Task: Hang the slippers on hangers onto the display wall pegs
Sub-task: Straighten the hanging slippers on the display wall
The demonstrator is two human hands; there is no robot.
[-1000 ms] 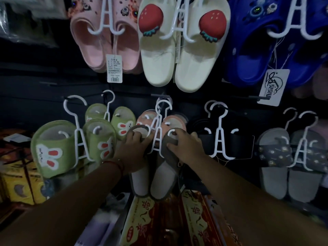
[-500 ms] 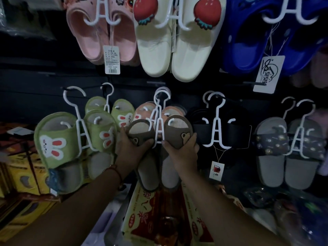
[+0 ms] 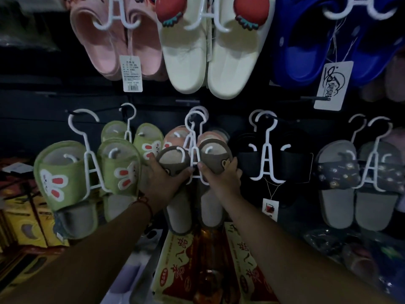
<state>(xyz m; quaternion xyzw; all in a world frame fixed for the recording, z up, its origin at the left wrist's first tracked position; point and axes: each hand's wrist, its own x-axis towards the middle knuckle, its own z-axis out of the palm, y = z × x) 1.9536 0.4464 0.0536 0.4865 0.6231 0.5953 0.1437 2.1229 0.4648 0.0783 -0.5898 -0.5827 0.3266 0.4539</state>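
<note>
Gripping the brown slippers, your left hand and right hand curl around the toes. Their white hanger stands between your hands.

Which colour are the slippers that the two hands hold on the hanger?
Brown slippers with bear faces, on a white plastic hanger; head view.

Brown bear slippers: matt cloth uppers, soft-looking insoles. White hanger: smooth plastic. Green bunny slippers: matt fabric. Strawberry slides far above: smooth moulded foam or rubber, slight sheen. Blue clogs: semi-gloss, same look. Price tag: paper. Near boxes: glossy printed card.
</note>
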